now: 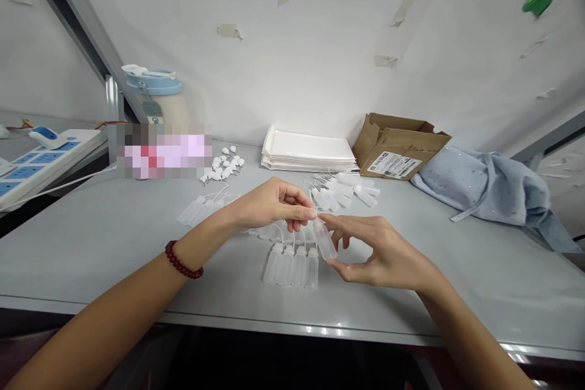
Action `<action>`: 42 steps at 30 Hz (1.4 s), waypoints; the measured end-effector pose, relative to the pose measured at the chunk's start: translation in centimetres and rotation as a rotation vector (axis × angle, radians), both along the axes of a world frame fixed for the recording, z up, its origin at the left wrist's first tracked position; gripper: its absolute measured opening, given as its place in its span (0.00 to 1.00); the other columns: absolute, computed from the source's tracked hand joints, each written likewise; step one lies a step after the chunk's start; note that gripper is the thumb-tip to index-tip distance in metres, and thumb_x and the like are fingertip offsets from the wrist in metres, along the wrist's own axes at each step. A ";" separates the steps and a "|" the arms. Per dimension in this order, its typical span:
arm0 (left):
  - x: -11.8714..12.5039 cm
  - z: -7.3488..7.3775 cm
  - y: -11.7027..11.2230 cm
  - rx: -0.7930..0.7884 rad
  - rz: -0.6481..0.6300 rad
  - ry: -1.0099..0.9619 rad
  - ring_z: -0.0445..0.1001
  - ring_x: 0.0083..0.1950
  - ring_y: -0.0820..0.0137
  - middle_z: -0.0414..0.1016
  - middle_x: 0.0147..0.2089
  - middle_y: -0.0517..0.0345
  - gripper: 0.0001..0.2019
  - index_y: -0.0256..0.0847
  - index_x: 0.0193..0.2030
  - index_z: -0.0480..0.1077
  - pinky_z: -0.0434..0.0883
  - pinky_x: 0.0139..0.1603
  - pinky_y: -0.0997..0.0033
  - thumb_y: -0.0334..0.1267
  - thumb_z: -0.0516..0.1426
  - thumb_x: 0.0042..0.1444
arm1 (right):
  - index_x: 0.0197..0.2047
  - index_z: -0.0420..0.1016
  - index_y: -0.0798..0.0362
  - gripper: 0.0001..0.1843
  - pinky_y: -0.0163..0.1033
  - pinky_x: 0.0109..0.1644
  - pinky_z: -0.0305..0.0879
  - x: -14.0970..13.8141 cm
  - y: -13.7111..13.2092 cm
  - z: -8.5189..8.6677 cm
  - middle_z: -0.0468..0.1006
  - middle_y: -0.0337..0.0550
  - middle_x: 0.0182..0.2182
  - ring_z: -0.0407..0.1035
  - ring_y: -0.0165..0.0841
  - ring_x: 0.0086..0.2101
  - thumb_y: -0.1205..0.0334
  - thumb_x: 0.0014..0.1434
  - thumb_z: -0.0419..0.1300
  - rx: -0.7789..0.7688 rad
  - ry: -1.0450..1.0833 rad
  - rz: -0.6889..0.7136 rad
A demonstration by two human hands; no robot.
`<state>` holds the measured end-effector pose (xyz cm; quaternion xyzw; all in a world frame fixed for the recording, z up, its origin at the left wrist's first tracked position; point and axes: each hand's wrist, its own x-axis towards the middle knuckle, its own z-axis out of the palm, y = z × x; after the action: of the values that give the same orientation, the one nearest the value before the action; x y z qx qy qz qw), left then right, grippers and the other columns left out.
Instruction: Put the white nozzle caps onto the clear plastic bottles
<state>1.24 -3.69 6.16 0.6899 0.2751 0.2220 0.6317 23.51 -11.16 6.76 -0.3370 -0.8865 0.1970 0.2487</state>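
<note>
Over the middle of the table, my right hand (375, 250) grips a small translucent plastic bottle (326, 242) between thumb and fingers, the bottle tilted with its neck up and to the left. My left hand (286, 204) pinches at the neck end of that bottle; the cap or tip there is mostly hidden by the fingertips. Just below lies a row of similar capped bottles (292, 267) with thin tubes rising from their tops. More bottles lie behind that row, partly covered by my left hand. To the left is another bottle group (198, 210), partly behind my forearm.
Loose bottles (340, 191) lie behind my hands, and small white caps (223, 164) are heaped at back left. A stack of white envelopes (308, 149), a cardboard box (397, 149) and blue cloth (493, 189) line the wall. A power strip (41, 164) and a blue-lidded cup (159, 94) stand left.
</note>
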 end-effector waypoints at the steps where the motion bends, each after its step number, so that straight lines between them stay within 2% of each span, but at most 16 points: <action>1: 0.0 0.1 0.0 0.001 0.005 -0.002 0.72 0.27 0.77 0.73 0.27 0.61 0.08 0.36 0.34 0.76 0.73 0.32 0.76 0.39 0.63 0.52 | 0.62 0.62 0.48 0.34 0.35 0.34 0.70 0.0 0.0 0.0 0.75 0.37 0.31 0.68 0.28 0.27 0.70 0.52 0.62 0.002 -0.007 -0.003; 8: 0.0 0.7 -0.4 0.057 0.086 -0.015 0.71 0.27 0.77 0.74 0.28 0.60 0.09 0.35 0.34 0.75 0.72 0.32 0.75 0.39 0.64 0.51 | 0.62 0.63 0.46 0.34 0.36 0.33 0.71 -0.2 0.2 0.0 0.76 0.38 0.33 0.68 0.29 0.28 0.71 0.52 0.61 0.005 0.025 -0.034; 15: 0.0 0.6 -0.4 0.103 0.125 -0.029 0.72 0.27 0.77 0.73 0.27 0.61 0.09 0.35 0.33 0.74 0.72 0.31 0.75 0.40 0.64 0.51 | 0.59 0.67 0.46 0.30 0.35 0.31 0.72 -0.2 0.4 -0.3 0.76 0.39 0.37 0.68 0.27 0.27 0.73 0.54 0.58 -0.009 0.047 -0.083; 24: 0.0 1.0 -0.5 0.086 0.108 0.021 0.72 0.26 0.76 0.72 0.26 0.60 0.11 0.35 0.32 0.74 0.72 0.31 0.75 0.42 0.63 0.52 | 0.55 0.70 0.51 0.18 0.34 0.27 0.67 -0.7 0.8 -0.8 0.70 0.40 0.28 0.63 0.27 0.24 0.67 0.62 0.55 0.158 0.060 -0.150; 28: 0.1 0.8 -0.6 0.071 0.099 0.011 0.72 0.26 0.76 0.72 0.26 0.60 0.11 0.35 0.32 0.74 0.73 0.32 0.74 0.43 0.64 0.51 | 0.54 0.69 0.56 0.15 0.34 0.27 0.64 -0.9 0.8 -1.1 0.69 0.41 0.27 0.63 0.28 0.24 0.65 0.64 0.53 0.174 0.021 -0.165; 31: 0.3 0.7 -0.7 0.091 0.109 -0.004 0.71 0.26 0.76 0.73 0.27 0.60 0.11 0.35 0.32 0.74 0.73 0.31 0.74 0.42 0.64 0.51 | 0.53 0.68 0.56 0.14 0.35 0.29 0.63 -0.9 0.8 -1.3 0.70 0.41 0.27 0.63 0.29 0.24 0.63 0.65 0.52 0.154 0.009 -0.166; 34: 0.6 0.5 -0.8 0.143 0.135 -0.017 0.71 0.29 0.76 0.74 0.28 0.60 0.08 0.35 0.32 0.74 0.72 0.33 0.75 0.39 0.64 0.50 | 0.50 0.70 0.55 0.13 0.36 0.30 0.62 -1.0 0.8 -1.2 0.71 0.42 0.28 0.64 0.30 0.26 0.61 0.66 0.51 0.075 0.026 -0.194; 36: 0.7 0.2 -0.9 0.186 0.152 -0.036 0.72 0.31 0.75 0.75 0.30 0.59 0.06 0.36 0.32 0.74 0.71 0.35 0.75 0.37 0.64 0.50 | 0.48 0.71 0.56 0.14 0.35 0.29 0.60 -1.1 0.8 -0.9 0.70 0.41 0.26 0.63 0.30 0.25 0.59 0.66 0.51 -0.041 0.062 -0.232; 39: 0.8 -0.2 -1.0 0.249 0.171 -0.089 0.72 0.34 0.74 0.75 0.32 0.60 0.06 0.37 0.33 0.74 0.70 0.36 0.75 0.35 0.64 0.49 | 0.45 0.72 0.56 0.15 0.34 0.25 0.55 -1.4 0.8 -0.5 0.64 0.34 0.21 0.57 0.27 0.21 0.55 0.66 0.50 -0.296 0.166 -0.277; 42: 0.8 -0.2 -1.0 0.361 0.196 -0.109 0.71 0.35 0.74 0.75 0.32 0.60 0.04 0.38 0.32 0.74 0.69 0.37 0.74 0.34 0.64 0.50 | 0.40 0.70 0.55 0.15 0.33 0.24 0.51 -1.6 0.9 -0.5 0.57 0.31 0.19 0.52 0.25 0.20 0.52 0.65 0.51 -0.574 0.353 -0.245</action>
<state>2.00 -4.73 5.92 0.7489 0.2620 0.3649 0.4872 21.88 -10.22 6.24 -0.4575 -0.6914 0.4619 0.3151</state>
